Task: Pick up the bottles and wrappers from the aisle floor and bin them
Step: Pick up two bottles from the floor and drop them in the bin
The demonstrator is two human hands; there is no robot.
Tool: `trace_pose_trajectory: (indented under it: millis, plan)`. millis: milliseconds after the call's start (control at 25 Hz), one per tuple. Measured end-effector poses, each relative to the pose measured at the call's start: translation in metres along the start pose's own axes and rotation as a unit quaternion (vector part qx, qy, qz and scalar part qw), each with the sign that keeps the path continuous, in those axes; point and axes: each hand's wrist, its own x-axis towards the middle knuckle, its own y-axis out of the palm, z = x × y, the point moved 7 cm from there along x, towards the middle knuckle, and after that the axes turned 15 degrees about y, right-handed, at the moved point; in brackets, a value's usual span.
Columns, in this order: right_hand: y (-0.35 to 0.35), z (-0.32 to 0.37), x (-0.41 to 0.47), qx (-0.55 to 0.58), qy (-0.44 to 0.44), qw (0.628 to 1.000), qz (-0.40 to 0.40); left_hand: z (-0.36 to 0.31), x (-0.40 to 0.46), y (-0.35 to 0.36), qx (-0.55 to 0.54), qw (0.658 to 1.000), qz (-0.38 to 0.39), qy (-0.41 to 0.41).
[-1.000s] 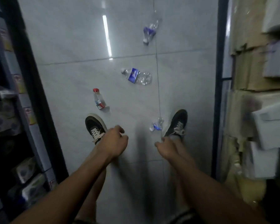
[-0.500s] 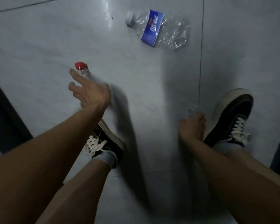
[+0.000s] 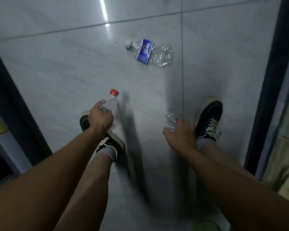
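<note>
My left hand (image 3: 100,118) is closed around a small clear bottle with a red cap (image 3: 110,101), its neck pointing up and away, held above my left shoe. My right hand (image 3: 181,133) grips a crushed clear bottle (image 3: 170,123), of which only a crumpled end sticks out past the fingers. A crushed clear bottle with a blue label (image 3: 149,52) lies on its side on the grey floor tiles (image 3: 65,67), ahead of both hands and a little right of centre.
My two black sneakers, left (image 3: 110,140) and right (image 3: 209,119), stand on the tiles. A dark shelf frame (image 3: 15,105) lines the aisle on the left and another (image 3: 270,80) on the right. A pale green round object (image 3: 207,225) shows at the bottom edge.
My left hand, open and reaching half a second ago, has closed on the red-capped bottle and lifted it. My right hand has come up holding the crushed bottle. The view has pulled back.
</note>
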Motion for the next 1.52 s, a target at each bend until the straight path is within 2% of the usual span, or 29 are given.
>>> trace_pose_trajectory:
  millis: [80,200,280,440,560,720,880,1040,1160,1360,1520]
  plan:
    - [-0.045,0.002,-0.033,0.0,-0.023,1.0,-0.01,-0.025,-0.049,-0.017,-0.034,0.999,0.022,0.025]
    - [-0.133,0.007,-0.104,0.06,-0.055,0.997,-0.003,-0.078,-0.132,-0.057,-0.105,0.992,0.048,0.06]
    - [-0.189,0.006,-0.151,0.103,-0.072,0.992,0.016,-0.114,-0.191,-0.08,-0.128,0.985,0.079,0.084]
    - [-0.299,-0.002,-0.241,0.141,-0.149,0.979,0.0,-0.18,-0.301,-0.12,-0.179,0.962,0.157,0.136]
    - [-0.362,-0.021,-0.308,0.148,-0.174,0.973,-0.023,-0.22,-0.377,-0.159,-0.152,0.954,0.182,0.185]
    - [-0.41,-0.044,-0.39,0.146,-0.167,0.974,-0.04,-0.248,-0.451,-0.225,-0.048,0.95,0.113,0.286]
    - [-0.433,-0.059,-0.462,0.145,-0.155,0.974,-0.075,-0.254,-0.494,-0.284,0.103,0.912,0.065,0.391]
    - [-0.441,-0.076,-0.514,0.214,-0.1,0.962,-0.136,-0.265,-0.515,-0.328,0.181,0.873,0.079,0.447]
    - [-0.426,-0.097,-0.552,0.267,-0.045,0.953,-0.135,-0.278,-0.531,-0.346,0.23,0.837,0.103,0.486]
    - [-0.385,-0.155,-0.604,0.337,0.031,0.931,-0.137,-0.304,-0.574,-0.329,0.318,0.744,0.166,0.564]
    - [-0.332,-0.225,-0.643,0.428,0.127,0.88,-0.162,-0.31,-0.625,-0.281,0.373,0.668,0.214,0.608]
